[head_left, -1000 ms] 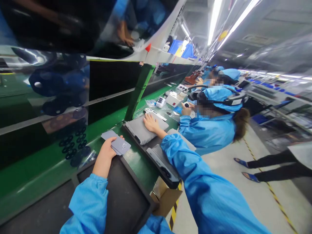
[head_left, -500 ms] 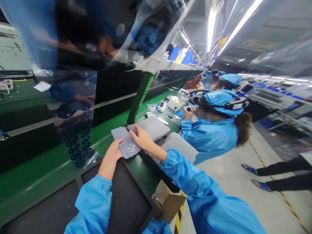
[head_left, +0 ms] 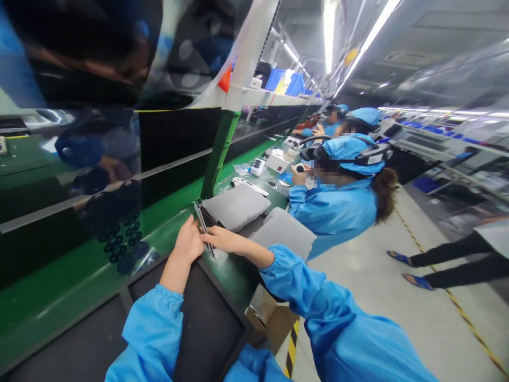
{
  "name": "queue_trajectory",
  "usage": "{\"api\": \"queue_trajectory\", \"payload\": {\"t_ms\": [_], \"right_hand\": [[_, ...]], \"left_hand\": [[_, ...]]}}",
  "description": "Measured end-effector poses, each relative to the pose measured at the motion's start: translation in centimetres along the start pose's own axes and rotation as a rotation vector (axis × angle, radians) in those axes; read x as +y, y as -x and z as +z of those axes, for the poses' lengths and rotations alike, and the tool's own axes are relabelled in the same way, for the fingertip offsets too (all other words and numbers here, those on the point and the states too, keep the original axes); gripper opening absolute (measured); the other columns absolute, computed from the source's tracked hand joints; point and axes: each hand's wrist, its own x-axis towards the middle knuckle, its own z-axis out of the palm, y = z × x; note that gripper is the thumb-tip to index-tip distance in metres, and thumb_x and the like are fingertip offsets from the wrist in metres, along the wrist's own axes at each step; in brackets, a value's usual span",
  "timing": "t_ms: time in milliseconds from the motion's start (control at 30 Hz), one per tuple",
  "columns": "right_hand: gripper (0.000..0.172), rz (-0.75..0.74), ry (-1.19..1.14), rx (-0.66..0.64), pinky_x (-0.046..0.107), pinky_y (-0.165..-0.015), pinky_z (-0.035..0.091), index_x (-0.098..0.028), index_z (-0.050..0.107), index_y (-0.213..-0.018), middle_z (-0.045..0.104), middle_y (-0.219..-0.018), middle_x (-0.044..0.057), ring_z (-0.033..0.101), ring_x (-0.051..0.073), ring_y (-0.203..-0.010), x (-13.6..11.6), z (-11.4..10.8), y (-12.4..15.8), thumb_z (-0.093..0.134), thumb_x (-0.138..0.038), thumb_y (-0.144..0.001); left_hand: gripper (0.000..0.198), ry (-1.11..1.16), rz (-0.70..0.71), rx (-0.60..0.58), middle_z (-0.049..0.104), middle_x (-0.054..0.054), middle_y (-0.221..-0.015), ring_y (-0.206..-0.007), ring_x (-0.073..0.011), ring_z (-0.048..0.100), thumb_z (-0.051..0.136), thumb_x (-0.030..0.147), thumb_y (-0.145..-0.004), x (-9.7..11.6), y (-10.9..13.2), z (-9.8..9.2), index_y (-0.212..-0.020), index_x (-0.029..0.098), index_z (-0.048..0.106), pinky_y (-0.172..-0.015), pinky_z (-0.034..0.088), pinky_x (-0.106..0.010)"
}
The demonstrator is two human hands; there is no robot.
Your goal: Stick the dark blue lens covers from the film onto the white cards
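Note:
A small stack of thin grey plates (head_left: 203, 229) stands nearly edge-on between my hands, above the green bench. My left hand (head_left: 189, 240) is closed on the stack from the left. From the right, my right hand (head_left: 221, 240) pinches the same plates, its fingers wrapped around their edge. Right beside them lies a grey padded sheet or bag (head_left: 237, 206), with a second grey one (head_left: 283, 233) closer to the co-worker. Under my left forearm is a black tray (head_left: 186, 318) with a raised rim.
An open cardboard box (head_left: 272, 318) sits low beside the tray. A co-worker in blue (head_left: 338, 212) is seated to the right, near a white box-shaped device (head_left: 278, 161). A green post (head_left: 218, 156) rises behind the padded sheets. Black round parts (head_left: 119, 239) lie at left.
The grey plates have turned from lying face-up to nearly edge-on. My right hand has moved from their top face to their right edge. The view has shifted slightly.

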Motion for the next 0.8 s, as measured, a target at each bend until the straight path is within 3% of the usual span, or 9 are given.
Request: {"api": "queue_trajectory", "payload": {"t_ms": [100, 200, 367, 433, 500, 633, 800], "right_hand": [[0.031, 0.081, 0.04, 0.126, 0.031, -0.083, 0.053, -0.018, 0.059, -0.123, 0.074, -0.104, 0.006, 0.07, 0.022, -0.092, -0.2, 0.0, 0.1, 0.05, -0.017, -0.093], [0.031, 0.13, 0.105, 0.218, 0.031, -0.084, 0.053, -0.019, 0.057, -0.124, 0.075, -0.106, 0.007, 0.07, 0.023, -0.095, 0.5, -1.9, -0.1, 0.054, -0.019, -0.093], [0.034, 0.311, 0.289, 0.4, 0.043, -0.098, 0.052, -0.016, 0.052, -0.136, 0.065, -0.13, 0.013, 0.065, 0.025, -0.112, 5.5, -10.9, -1.1, 0.051, -0.027, -0.103], [0.036, 0.384, 0.368, 0.389, 0.047, -0.097, 0.054, -0.016, 0.057, -0.133, 0.065, -0.127, 0.011, 0.066, 0.025, -0.11, 7.9, -14.2, -1.4, 0.059, -0.033, -0.102], [0.036, 0.414, 0.436, 0.328, 0.047, -0.095, 0.056, -0.016, 0.061, -0.129, 0.065, -0.126, 0.01, 0.066, 0.024, -0.108, 9.9, -16.0, -1.8, 0.065, -0.035, -0.1], [0.034, 0.416, 0.539, 0.226, 0.046, -0.095, 0.057, -0.016, 0.063, -0.127, 0.065, -0.128, 0.01, 0.066, 0.024, -0.11, 12.1, -15.8, -3.3, 0.066, -0.036, -0.099], [0.036, 0.404, 0.636, 0.193, 0.047, -0.096, 0.056, -0.017, 0.062, -0.13, 0.063, -0.13, 0.011, 0.065, 0.025, -0.112, 12.9, -14.4, -4.4, 0.065, -0.037, -0.1]], "left_hand": [[0.034, -0.043, 0.001, -0.033, 0.064, -0.01, -0.124, -0.105, -0.022, 0.066, 0.063, 0.041, -0.102, -0.3, -0.2, 0.2, -0.125, 0.016, 0.062, -0.091, 0.058, -0.042], [0.035, -0.072, 0.019, -0.059, 0.063, -0.01, -0.127, -0.109, -0.023, 0.065, 0.062, 0.042, -0.102, -0.1, -0.1, 0.2, -0.126, 0.016, 0.062, -0.095, 0.056, -0.044], [0.047, -0.119, -0.042, -0.092, 0.06, -0.013, -0.136, -0.121, -0.0274, 0.061, 0.058, 0.051, -0.102, 0.5, 0.1, -0.2, -0.134, 0.016, 0.059, -0.106, 0.048, -0.051], [0.048, -0.139, -0.07, -0.088, 0.06, -0.013, -0.137, -0.123, -0.0281, 0.061, 0.058, 0.051, -0.102, 0.5, -0.1, -0.5, -0.135, 0.016, 0.058, -0.107, 0.047, -0.052], [0.046, -0.154, -0.08, -0.07, 0.06, -0.013, -0.136, -0.121, -0.0276, 0.061, 0.059, 0.05, -0.102, 0.5, -0.3, -0.8, -0.134, 0.017, 0.059, -0.105, 0.048, -0.052], [0.043, -0.161, -0.072, -0.035, 0.062, -0.012, -0.132, -0.116, -0.0259, 0.063, 0.06, 0.048, -0.102, 0.6, -0.7, -1.4, -0.13, 0.016, 0.06, -0.101, 0.052, -0.049], [0.041, -0.148, -0.053, 0.003, 0.063, -0.011, -0.128, -0.112, -0.0247, 0.065, 0.061, 0.048, -0.102, 0.8, -0.8, -2.0, -0.128, 0.016, 0.061, -0.098, 0.054, -0.047]]}}
